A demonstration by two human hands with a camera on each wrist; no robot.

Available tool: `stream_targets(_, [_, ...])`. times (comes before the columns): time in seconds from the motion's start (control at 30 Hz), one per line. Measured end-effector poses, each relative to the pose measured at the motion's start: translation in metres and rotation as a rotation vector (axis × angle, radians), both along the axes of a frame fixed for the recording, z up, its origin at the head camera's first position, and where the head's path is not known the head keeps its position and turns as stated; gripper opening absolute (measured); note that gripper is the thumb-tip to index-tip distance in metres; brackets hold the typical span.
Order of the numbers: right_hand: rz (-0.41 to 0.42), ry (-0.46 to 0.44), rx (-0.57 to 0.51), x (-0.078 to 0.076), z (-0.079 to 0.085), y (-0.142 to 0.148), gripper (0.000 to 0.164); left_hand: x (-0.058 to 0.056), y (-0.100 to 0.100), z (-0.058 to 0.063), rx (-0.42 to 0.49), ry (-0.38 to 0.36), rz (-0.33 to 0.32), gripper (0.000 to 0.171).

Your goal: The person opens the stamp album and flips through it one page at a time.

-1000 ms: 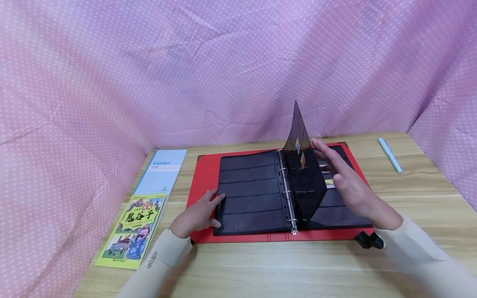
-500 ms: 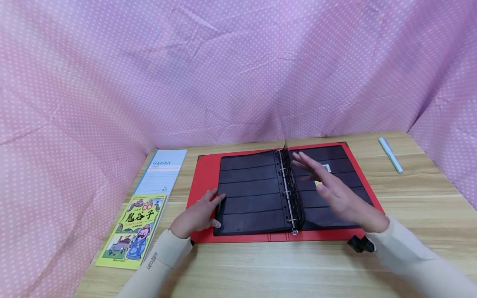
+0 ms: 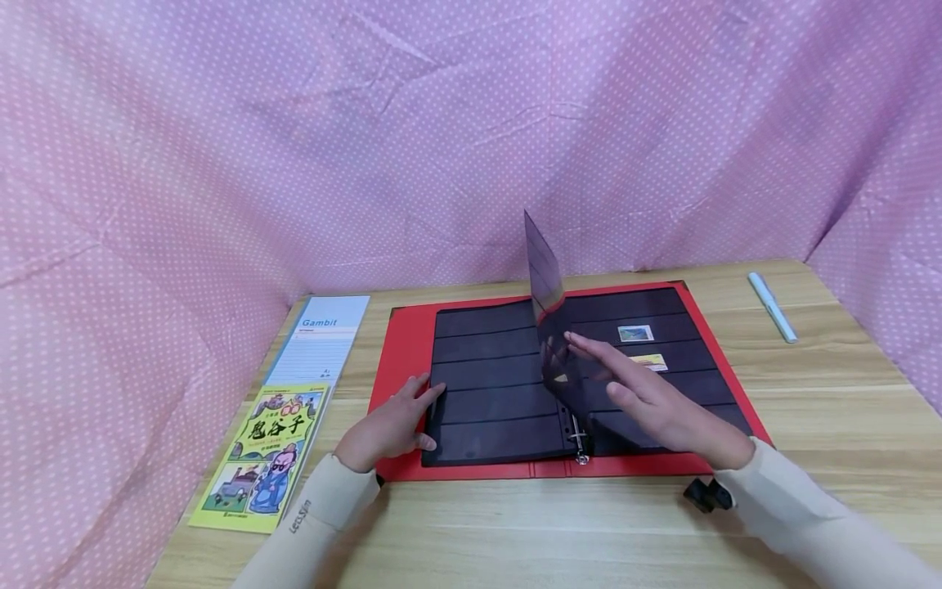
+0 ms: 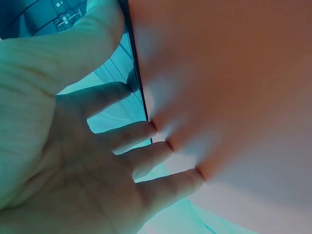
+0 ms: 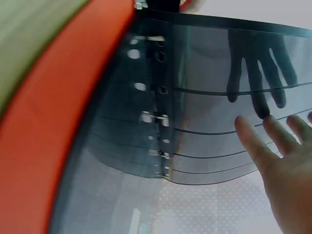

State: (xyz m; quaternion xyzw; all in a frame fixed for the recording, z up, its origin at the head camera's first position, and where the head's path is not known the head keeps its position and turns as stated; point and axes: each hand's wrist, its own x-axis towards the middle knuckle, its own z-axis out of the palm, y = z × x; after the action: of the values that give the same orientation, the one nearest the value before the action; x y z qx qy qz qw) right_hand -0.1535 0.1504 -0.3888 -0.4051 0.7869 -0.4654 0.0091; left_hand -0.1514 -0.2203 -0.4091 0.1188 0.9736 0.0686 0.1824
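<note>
A red ring-binder stamp album [image 3: 403,343] lies open on the table, its black strip-pocket pages held by metal rings [image 3: 579,442]. One dark see-through page [image 3: 546,286] stands up from the rings, bent to the left. My right hand [image 3: 666,413], fingers extended, touches or nearly touches its right face; the right wrist view shows the hand's reflection in the glossy page [image 5: 209,112]. Two small stamps [image 3: 636,334] sit in the right-hand page. My left hand [image 3: 390,425] rests at the left page's [image 3: 486,368] outer edge, its fingertips touching the cover in the left wrist view.
On the left, a yellow comic-style book [image 3: 261,458] overlaps a white and blue notebook [image 3: 320,335]. A light blue pen [image 3: 771,307] lies at the far right of the wooden table [image 3: 559,532]. A pink dotted curtain [image 3: 471,147] hangs behind.
An earlier page turned leftward, and another page now rises over the rings, leaning left. My right hand moved left with the pages, uncovering two stamps on the right. My left hand stayed put.
</note>
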Motion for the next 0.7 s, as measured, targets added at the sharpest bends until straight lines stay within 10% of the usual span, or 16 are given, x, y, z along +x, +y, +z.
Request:
stream_targets(0.27, [-0.044, -0.066, 0.145, 0.007, -0.007, 0.002, 0.045, -0.001, -0.013, 0.004, 0.150, -0.001, 0.022, 0.085])
stream_targets(0.7, [0.027, -0.018, 0.355, 0.008, -0.024, -0.008, 0.049, -0.019, -0.022, 0.042, 0.400, 0.179, 0.041, 0.062])
